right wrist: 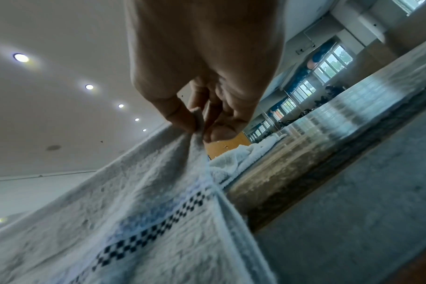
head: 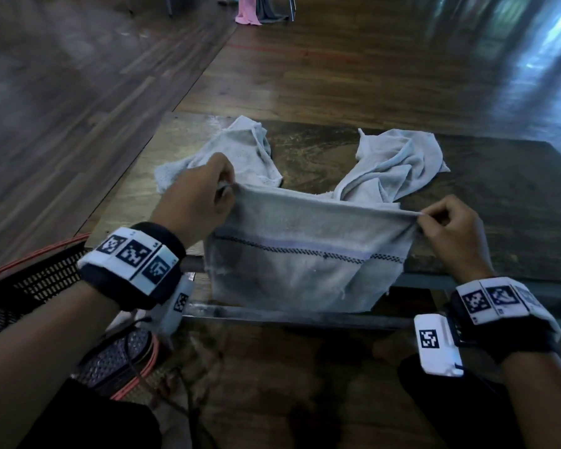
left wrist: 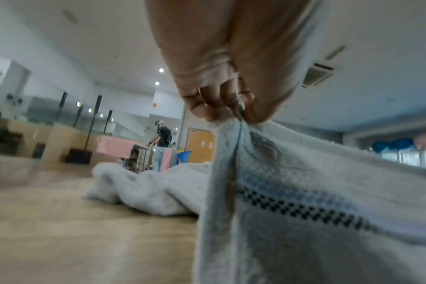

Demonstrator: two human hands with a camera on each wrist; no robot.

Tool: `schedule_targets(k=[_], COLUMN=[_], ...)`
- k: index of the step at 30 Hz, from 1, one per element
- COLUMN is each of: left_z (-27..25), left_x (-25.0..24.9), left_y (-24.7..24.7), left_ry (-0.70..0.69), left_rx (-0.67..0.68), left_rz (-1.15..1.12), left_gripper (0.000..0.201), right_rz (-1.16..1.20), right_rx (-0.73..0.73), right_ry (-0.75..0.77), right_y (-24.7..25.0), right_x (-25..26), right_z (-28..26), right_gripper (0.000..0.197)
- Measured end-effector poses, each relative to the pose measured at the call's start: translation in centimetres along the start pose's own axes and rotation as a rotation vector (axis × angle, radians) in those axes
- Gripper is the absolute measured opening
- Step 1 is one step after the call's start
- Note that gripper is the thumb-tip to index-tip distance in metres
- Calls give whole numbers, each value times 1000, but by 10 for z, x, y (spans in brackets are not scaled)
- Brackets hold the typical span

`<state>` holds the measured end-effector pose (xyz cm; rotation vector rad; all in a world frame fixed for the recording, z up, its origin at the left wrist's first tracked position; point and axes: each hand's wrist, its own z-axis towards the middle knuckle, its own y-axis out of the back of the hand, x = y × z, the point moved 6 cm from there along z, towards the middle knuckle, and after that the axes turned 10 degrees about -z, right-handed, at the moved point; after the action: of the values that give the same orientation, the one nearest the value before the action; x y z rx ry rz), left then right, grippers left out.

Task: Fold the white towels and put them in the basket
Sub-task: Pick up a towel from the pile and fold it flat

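Left hand [head: 196,197]: I see it raised, fingers curled, pinching the towel [head: 305,254] at its top left corner.
Right hand [head: 450,228]: pinching the top right corner, level with the left.
Towel: stretched taut between them, hanging over the table [head: 467,196] edge.
Basket [head: 30,286]: low left, beside my left wrist.

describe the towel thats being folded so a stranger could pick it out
On the dark wooden table, at its near edge, hangs a white terry towel stretched between the left hand and right hand. Unlike the two crumpled white towels behind, it has a black-checked, blue stripe.
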<state>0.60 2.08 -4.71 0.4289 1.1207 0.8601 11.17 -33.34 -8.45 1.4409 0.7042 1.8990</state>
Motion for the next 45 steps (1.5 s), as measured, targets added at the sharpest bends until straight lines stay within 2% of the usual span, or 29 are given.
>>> schedule_targets(k=[3, 7, 10, 13, 16, 18, 23, 28, 33, 37, 43, 45], left_z=[-1, -12, -20, -26, -32, -35, -39, -40, -46, -47, -46, -48], left_x=[20, 43, 53, 60, 70, 75, 77, 78, 86, 93, 103, 105], left_y=[-3, -25, -29, -26, -22, -18, -10, -1, 6, 9, 7, 7], left_ry=[34, 64, 49, 47, 109, 139, 165, 230, 274, 298, 360, 397], left_rx=[56, 202, 251, 229, 207, 180, 160, 156, 235, 282, 277, 256], left_rz=[107, 162, 177, 156, 170, 169, 135, 63, 100, 141, 128, 149], left_gripper=[10, 6, 8, 8, 11, 12, 12, 17, 22, 24, 25, 24], right_rz=[-49, -147, -180, -235, -279, -306, -457, -460, -451, -433, -381, -408], right_rx=[130, 374, 450, 354, 219, 236, 411, 389, 398, 337, 331, 346], right_ry=[25, 52, 97, 222, 403, 440, 385, 373, 345, 339, 340, 357], right_y=[-16, -43, -52, -51, -48, -51, -71, -77, -78, -80, -82, -83], right_x=[2, 6, 12, 28, 46, 49, 38, 47, 53, 59, 56, 56], right_z=[-2, -7, -7, -5, -5, -5, -8, -7, -8, -12, -16, -16], right_gripper=[15, 8, 8, 5, 8, 8, 4, 3, 6, 4, 28, 18])
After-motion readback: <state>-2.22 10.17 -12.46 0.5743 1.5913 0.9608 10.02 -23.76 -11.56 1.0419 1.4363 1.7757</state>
